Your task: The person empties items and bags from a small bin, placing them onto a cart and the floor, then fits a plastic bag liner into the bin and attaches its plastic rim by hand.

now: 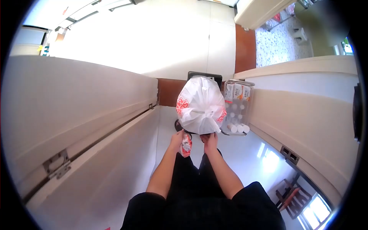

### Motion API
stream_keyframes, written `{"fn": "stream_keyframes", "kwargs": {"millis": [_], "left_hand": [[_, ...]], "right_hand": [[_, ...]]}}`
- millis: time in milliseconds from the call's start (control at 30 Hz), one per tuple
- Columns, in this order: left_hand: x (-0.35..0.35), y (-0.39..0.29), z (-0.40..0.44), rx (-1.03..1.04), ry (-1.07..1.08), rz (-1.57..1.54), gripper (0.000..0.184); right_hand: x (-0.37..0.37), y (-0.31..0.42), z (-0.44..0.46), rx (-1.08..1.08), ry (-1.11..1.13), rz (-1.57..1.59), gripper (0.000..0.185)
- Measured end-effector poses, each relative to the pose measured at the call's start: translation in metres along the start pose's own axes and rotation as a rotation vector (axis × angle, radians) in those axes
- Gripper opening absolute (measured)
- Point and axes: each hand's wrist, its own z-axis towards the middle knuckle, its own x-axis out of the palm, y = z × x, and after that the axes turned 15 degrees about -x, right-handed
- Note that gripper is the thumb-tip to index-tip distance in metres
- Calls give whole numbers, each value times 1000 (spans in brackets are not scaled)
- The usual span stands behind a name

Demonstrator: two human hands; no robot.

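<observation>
A full white plastic bag (203,101) with red print stands in front of my legs, its top gathered into a knot. Behind it and along its near side shows the edge of a dark container (205,74), mostly hidden by the bag. My left hand (177,139) is closed at the near left of this edge. Close against that hand hangs a small crumpled red-and-white plastic bag (186,145). At the near right, my right hand (209,142) has its fingers curled under the same edge. The fingertips of both hands are hidden.
A wire rack (238,82) with packets and white-capped bottles stands close on the right. A white door (96,88) lies along the left and a door frame (303,111) along the right. A brown threshold strip (167,92) crosses the floor. A wooden chair (294,198) is at lower right.
</observation>
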Motion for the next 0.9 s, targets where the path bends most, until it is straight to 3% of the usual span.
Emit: {"fn": "stream_keyframes", "kwargs": {"millis": [67, 267, 367, 500, 600, 900], "left_hand": [[17, -29, -20, -223, 103, -129, 45], [33, -46, -6, -90, 154, -208, 46], [43, -100, -17, 15, 146, -190, 48], [53, -161, 1, -33, 139, -152, 52], [65, -194, 16, 46, 58, -96, 50], [94, -264, 30, 55, 112, -204, 44]], "right_hand": [[2, -2, 6, -44, -14, -20, 41], [24, 7, 12, -58, 13, 25, 43], [47, 9, 27, -63, 34, 71, 45], [87, 25, 50, -85, 17, 132, 45], [114, 33, 72, -108, -49, 172, 50], [171, 70, 140, -151, -65, 51, 56]]}}
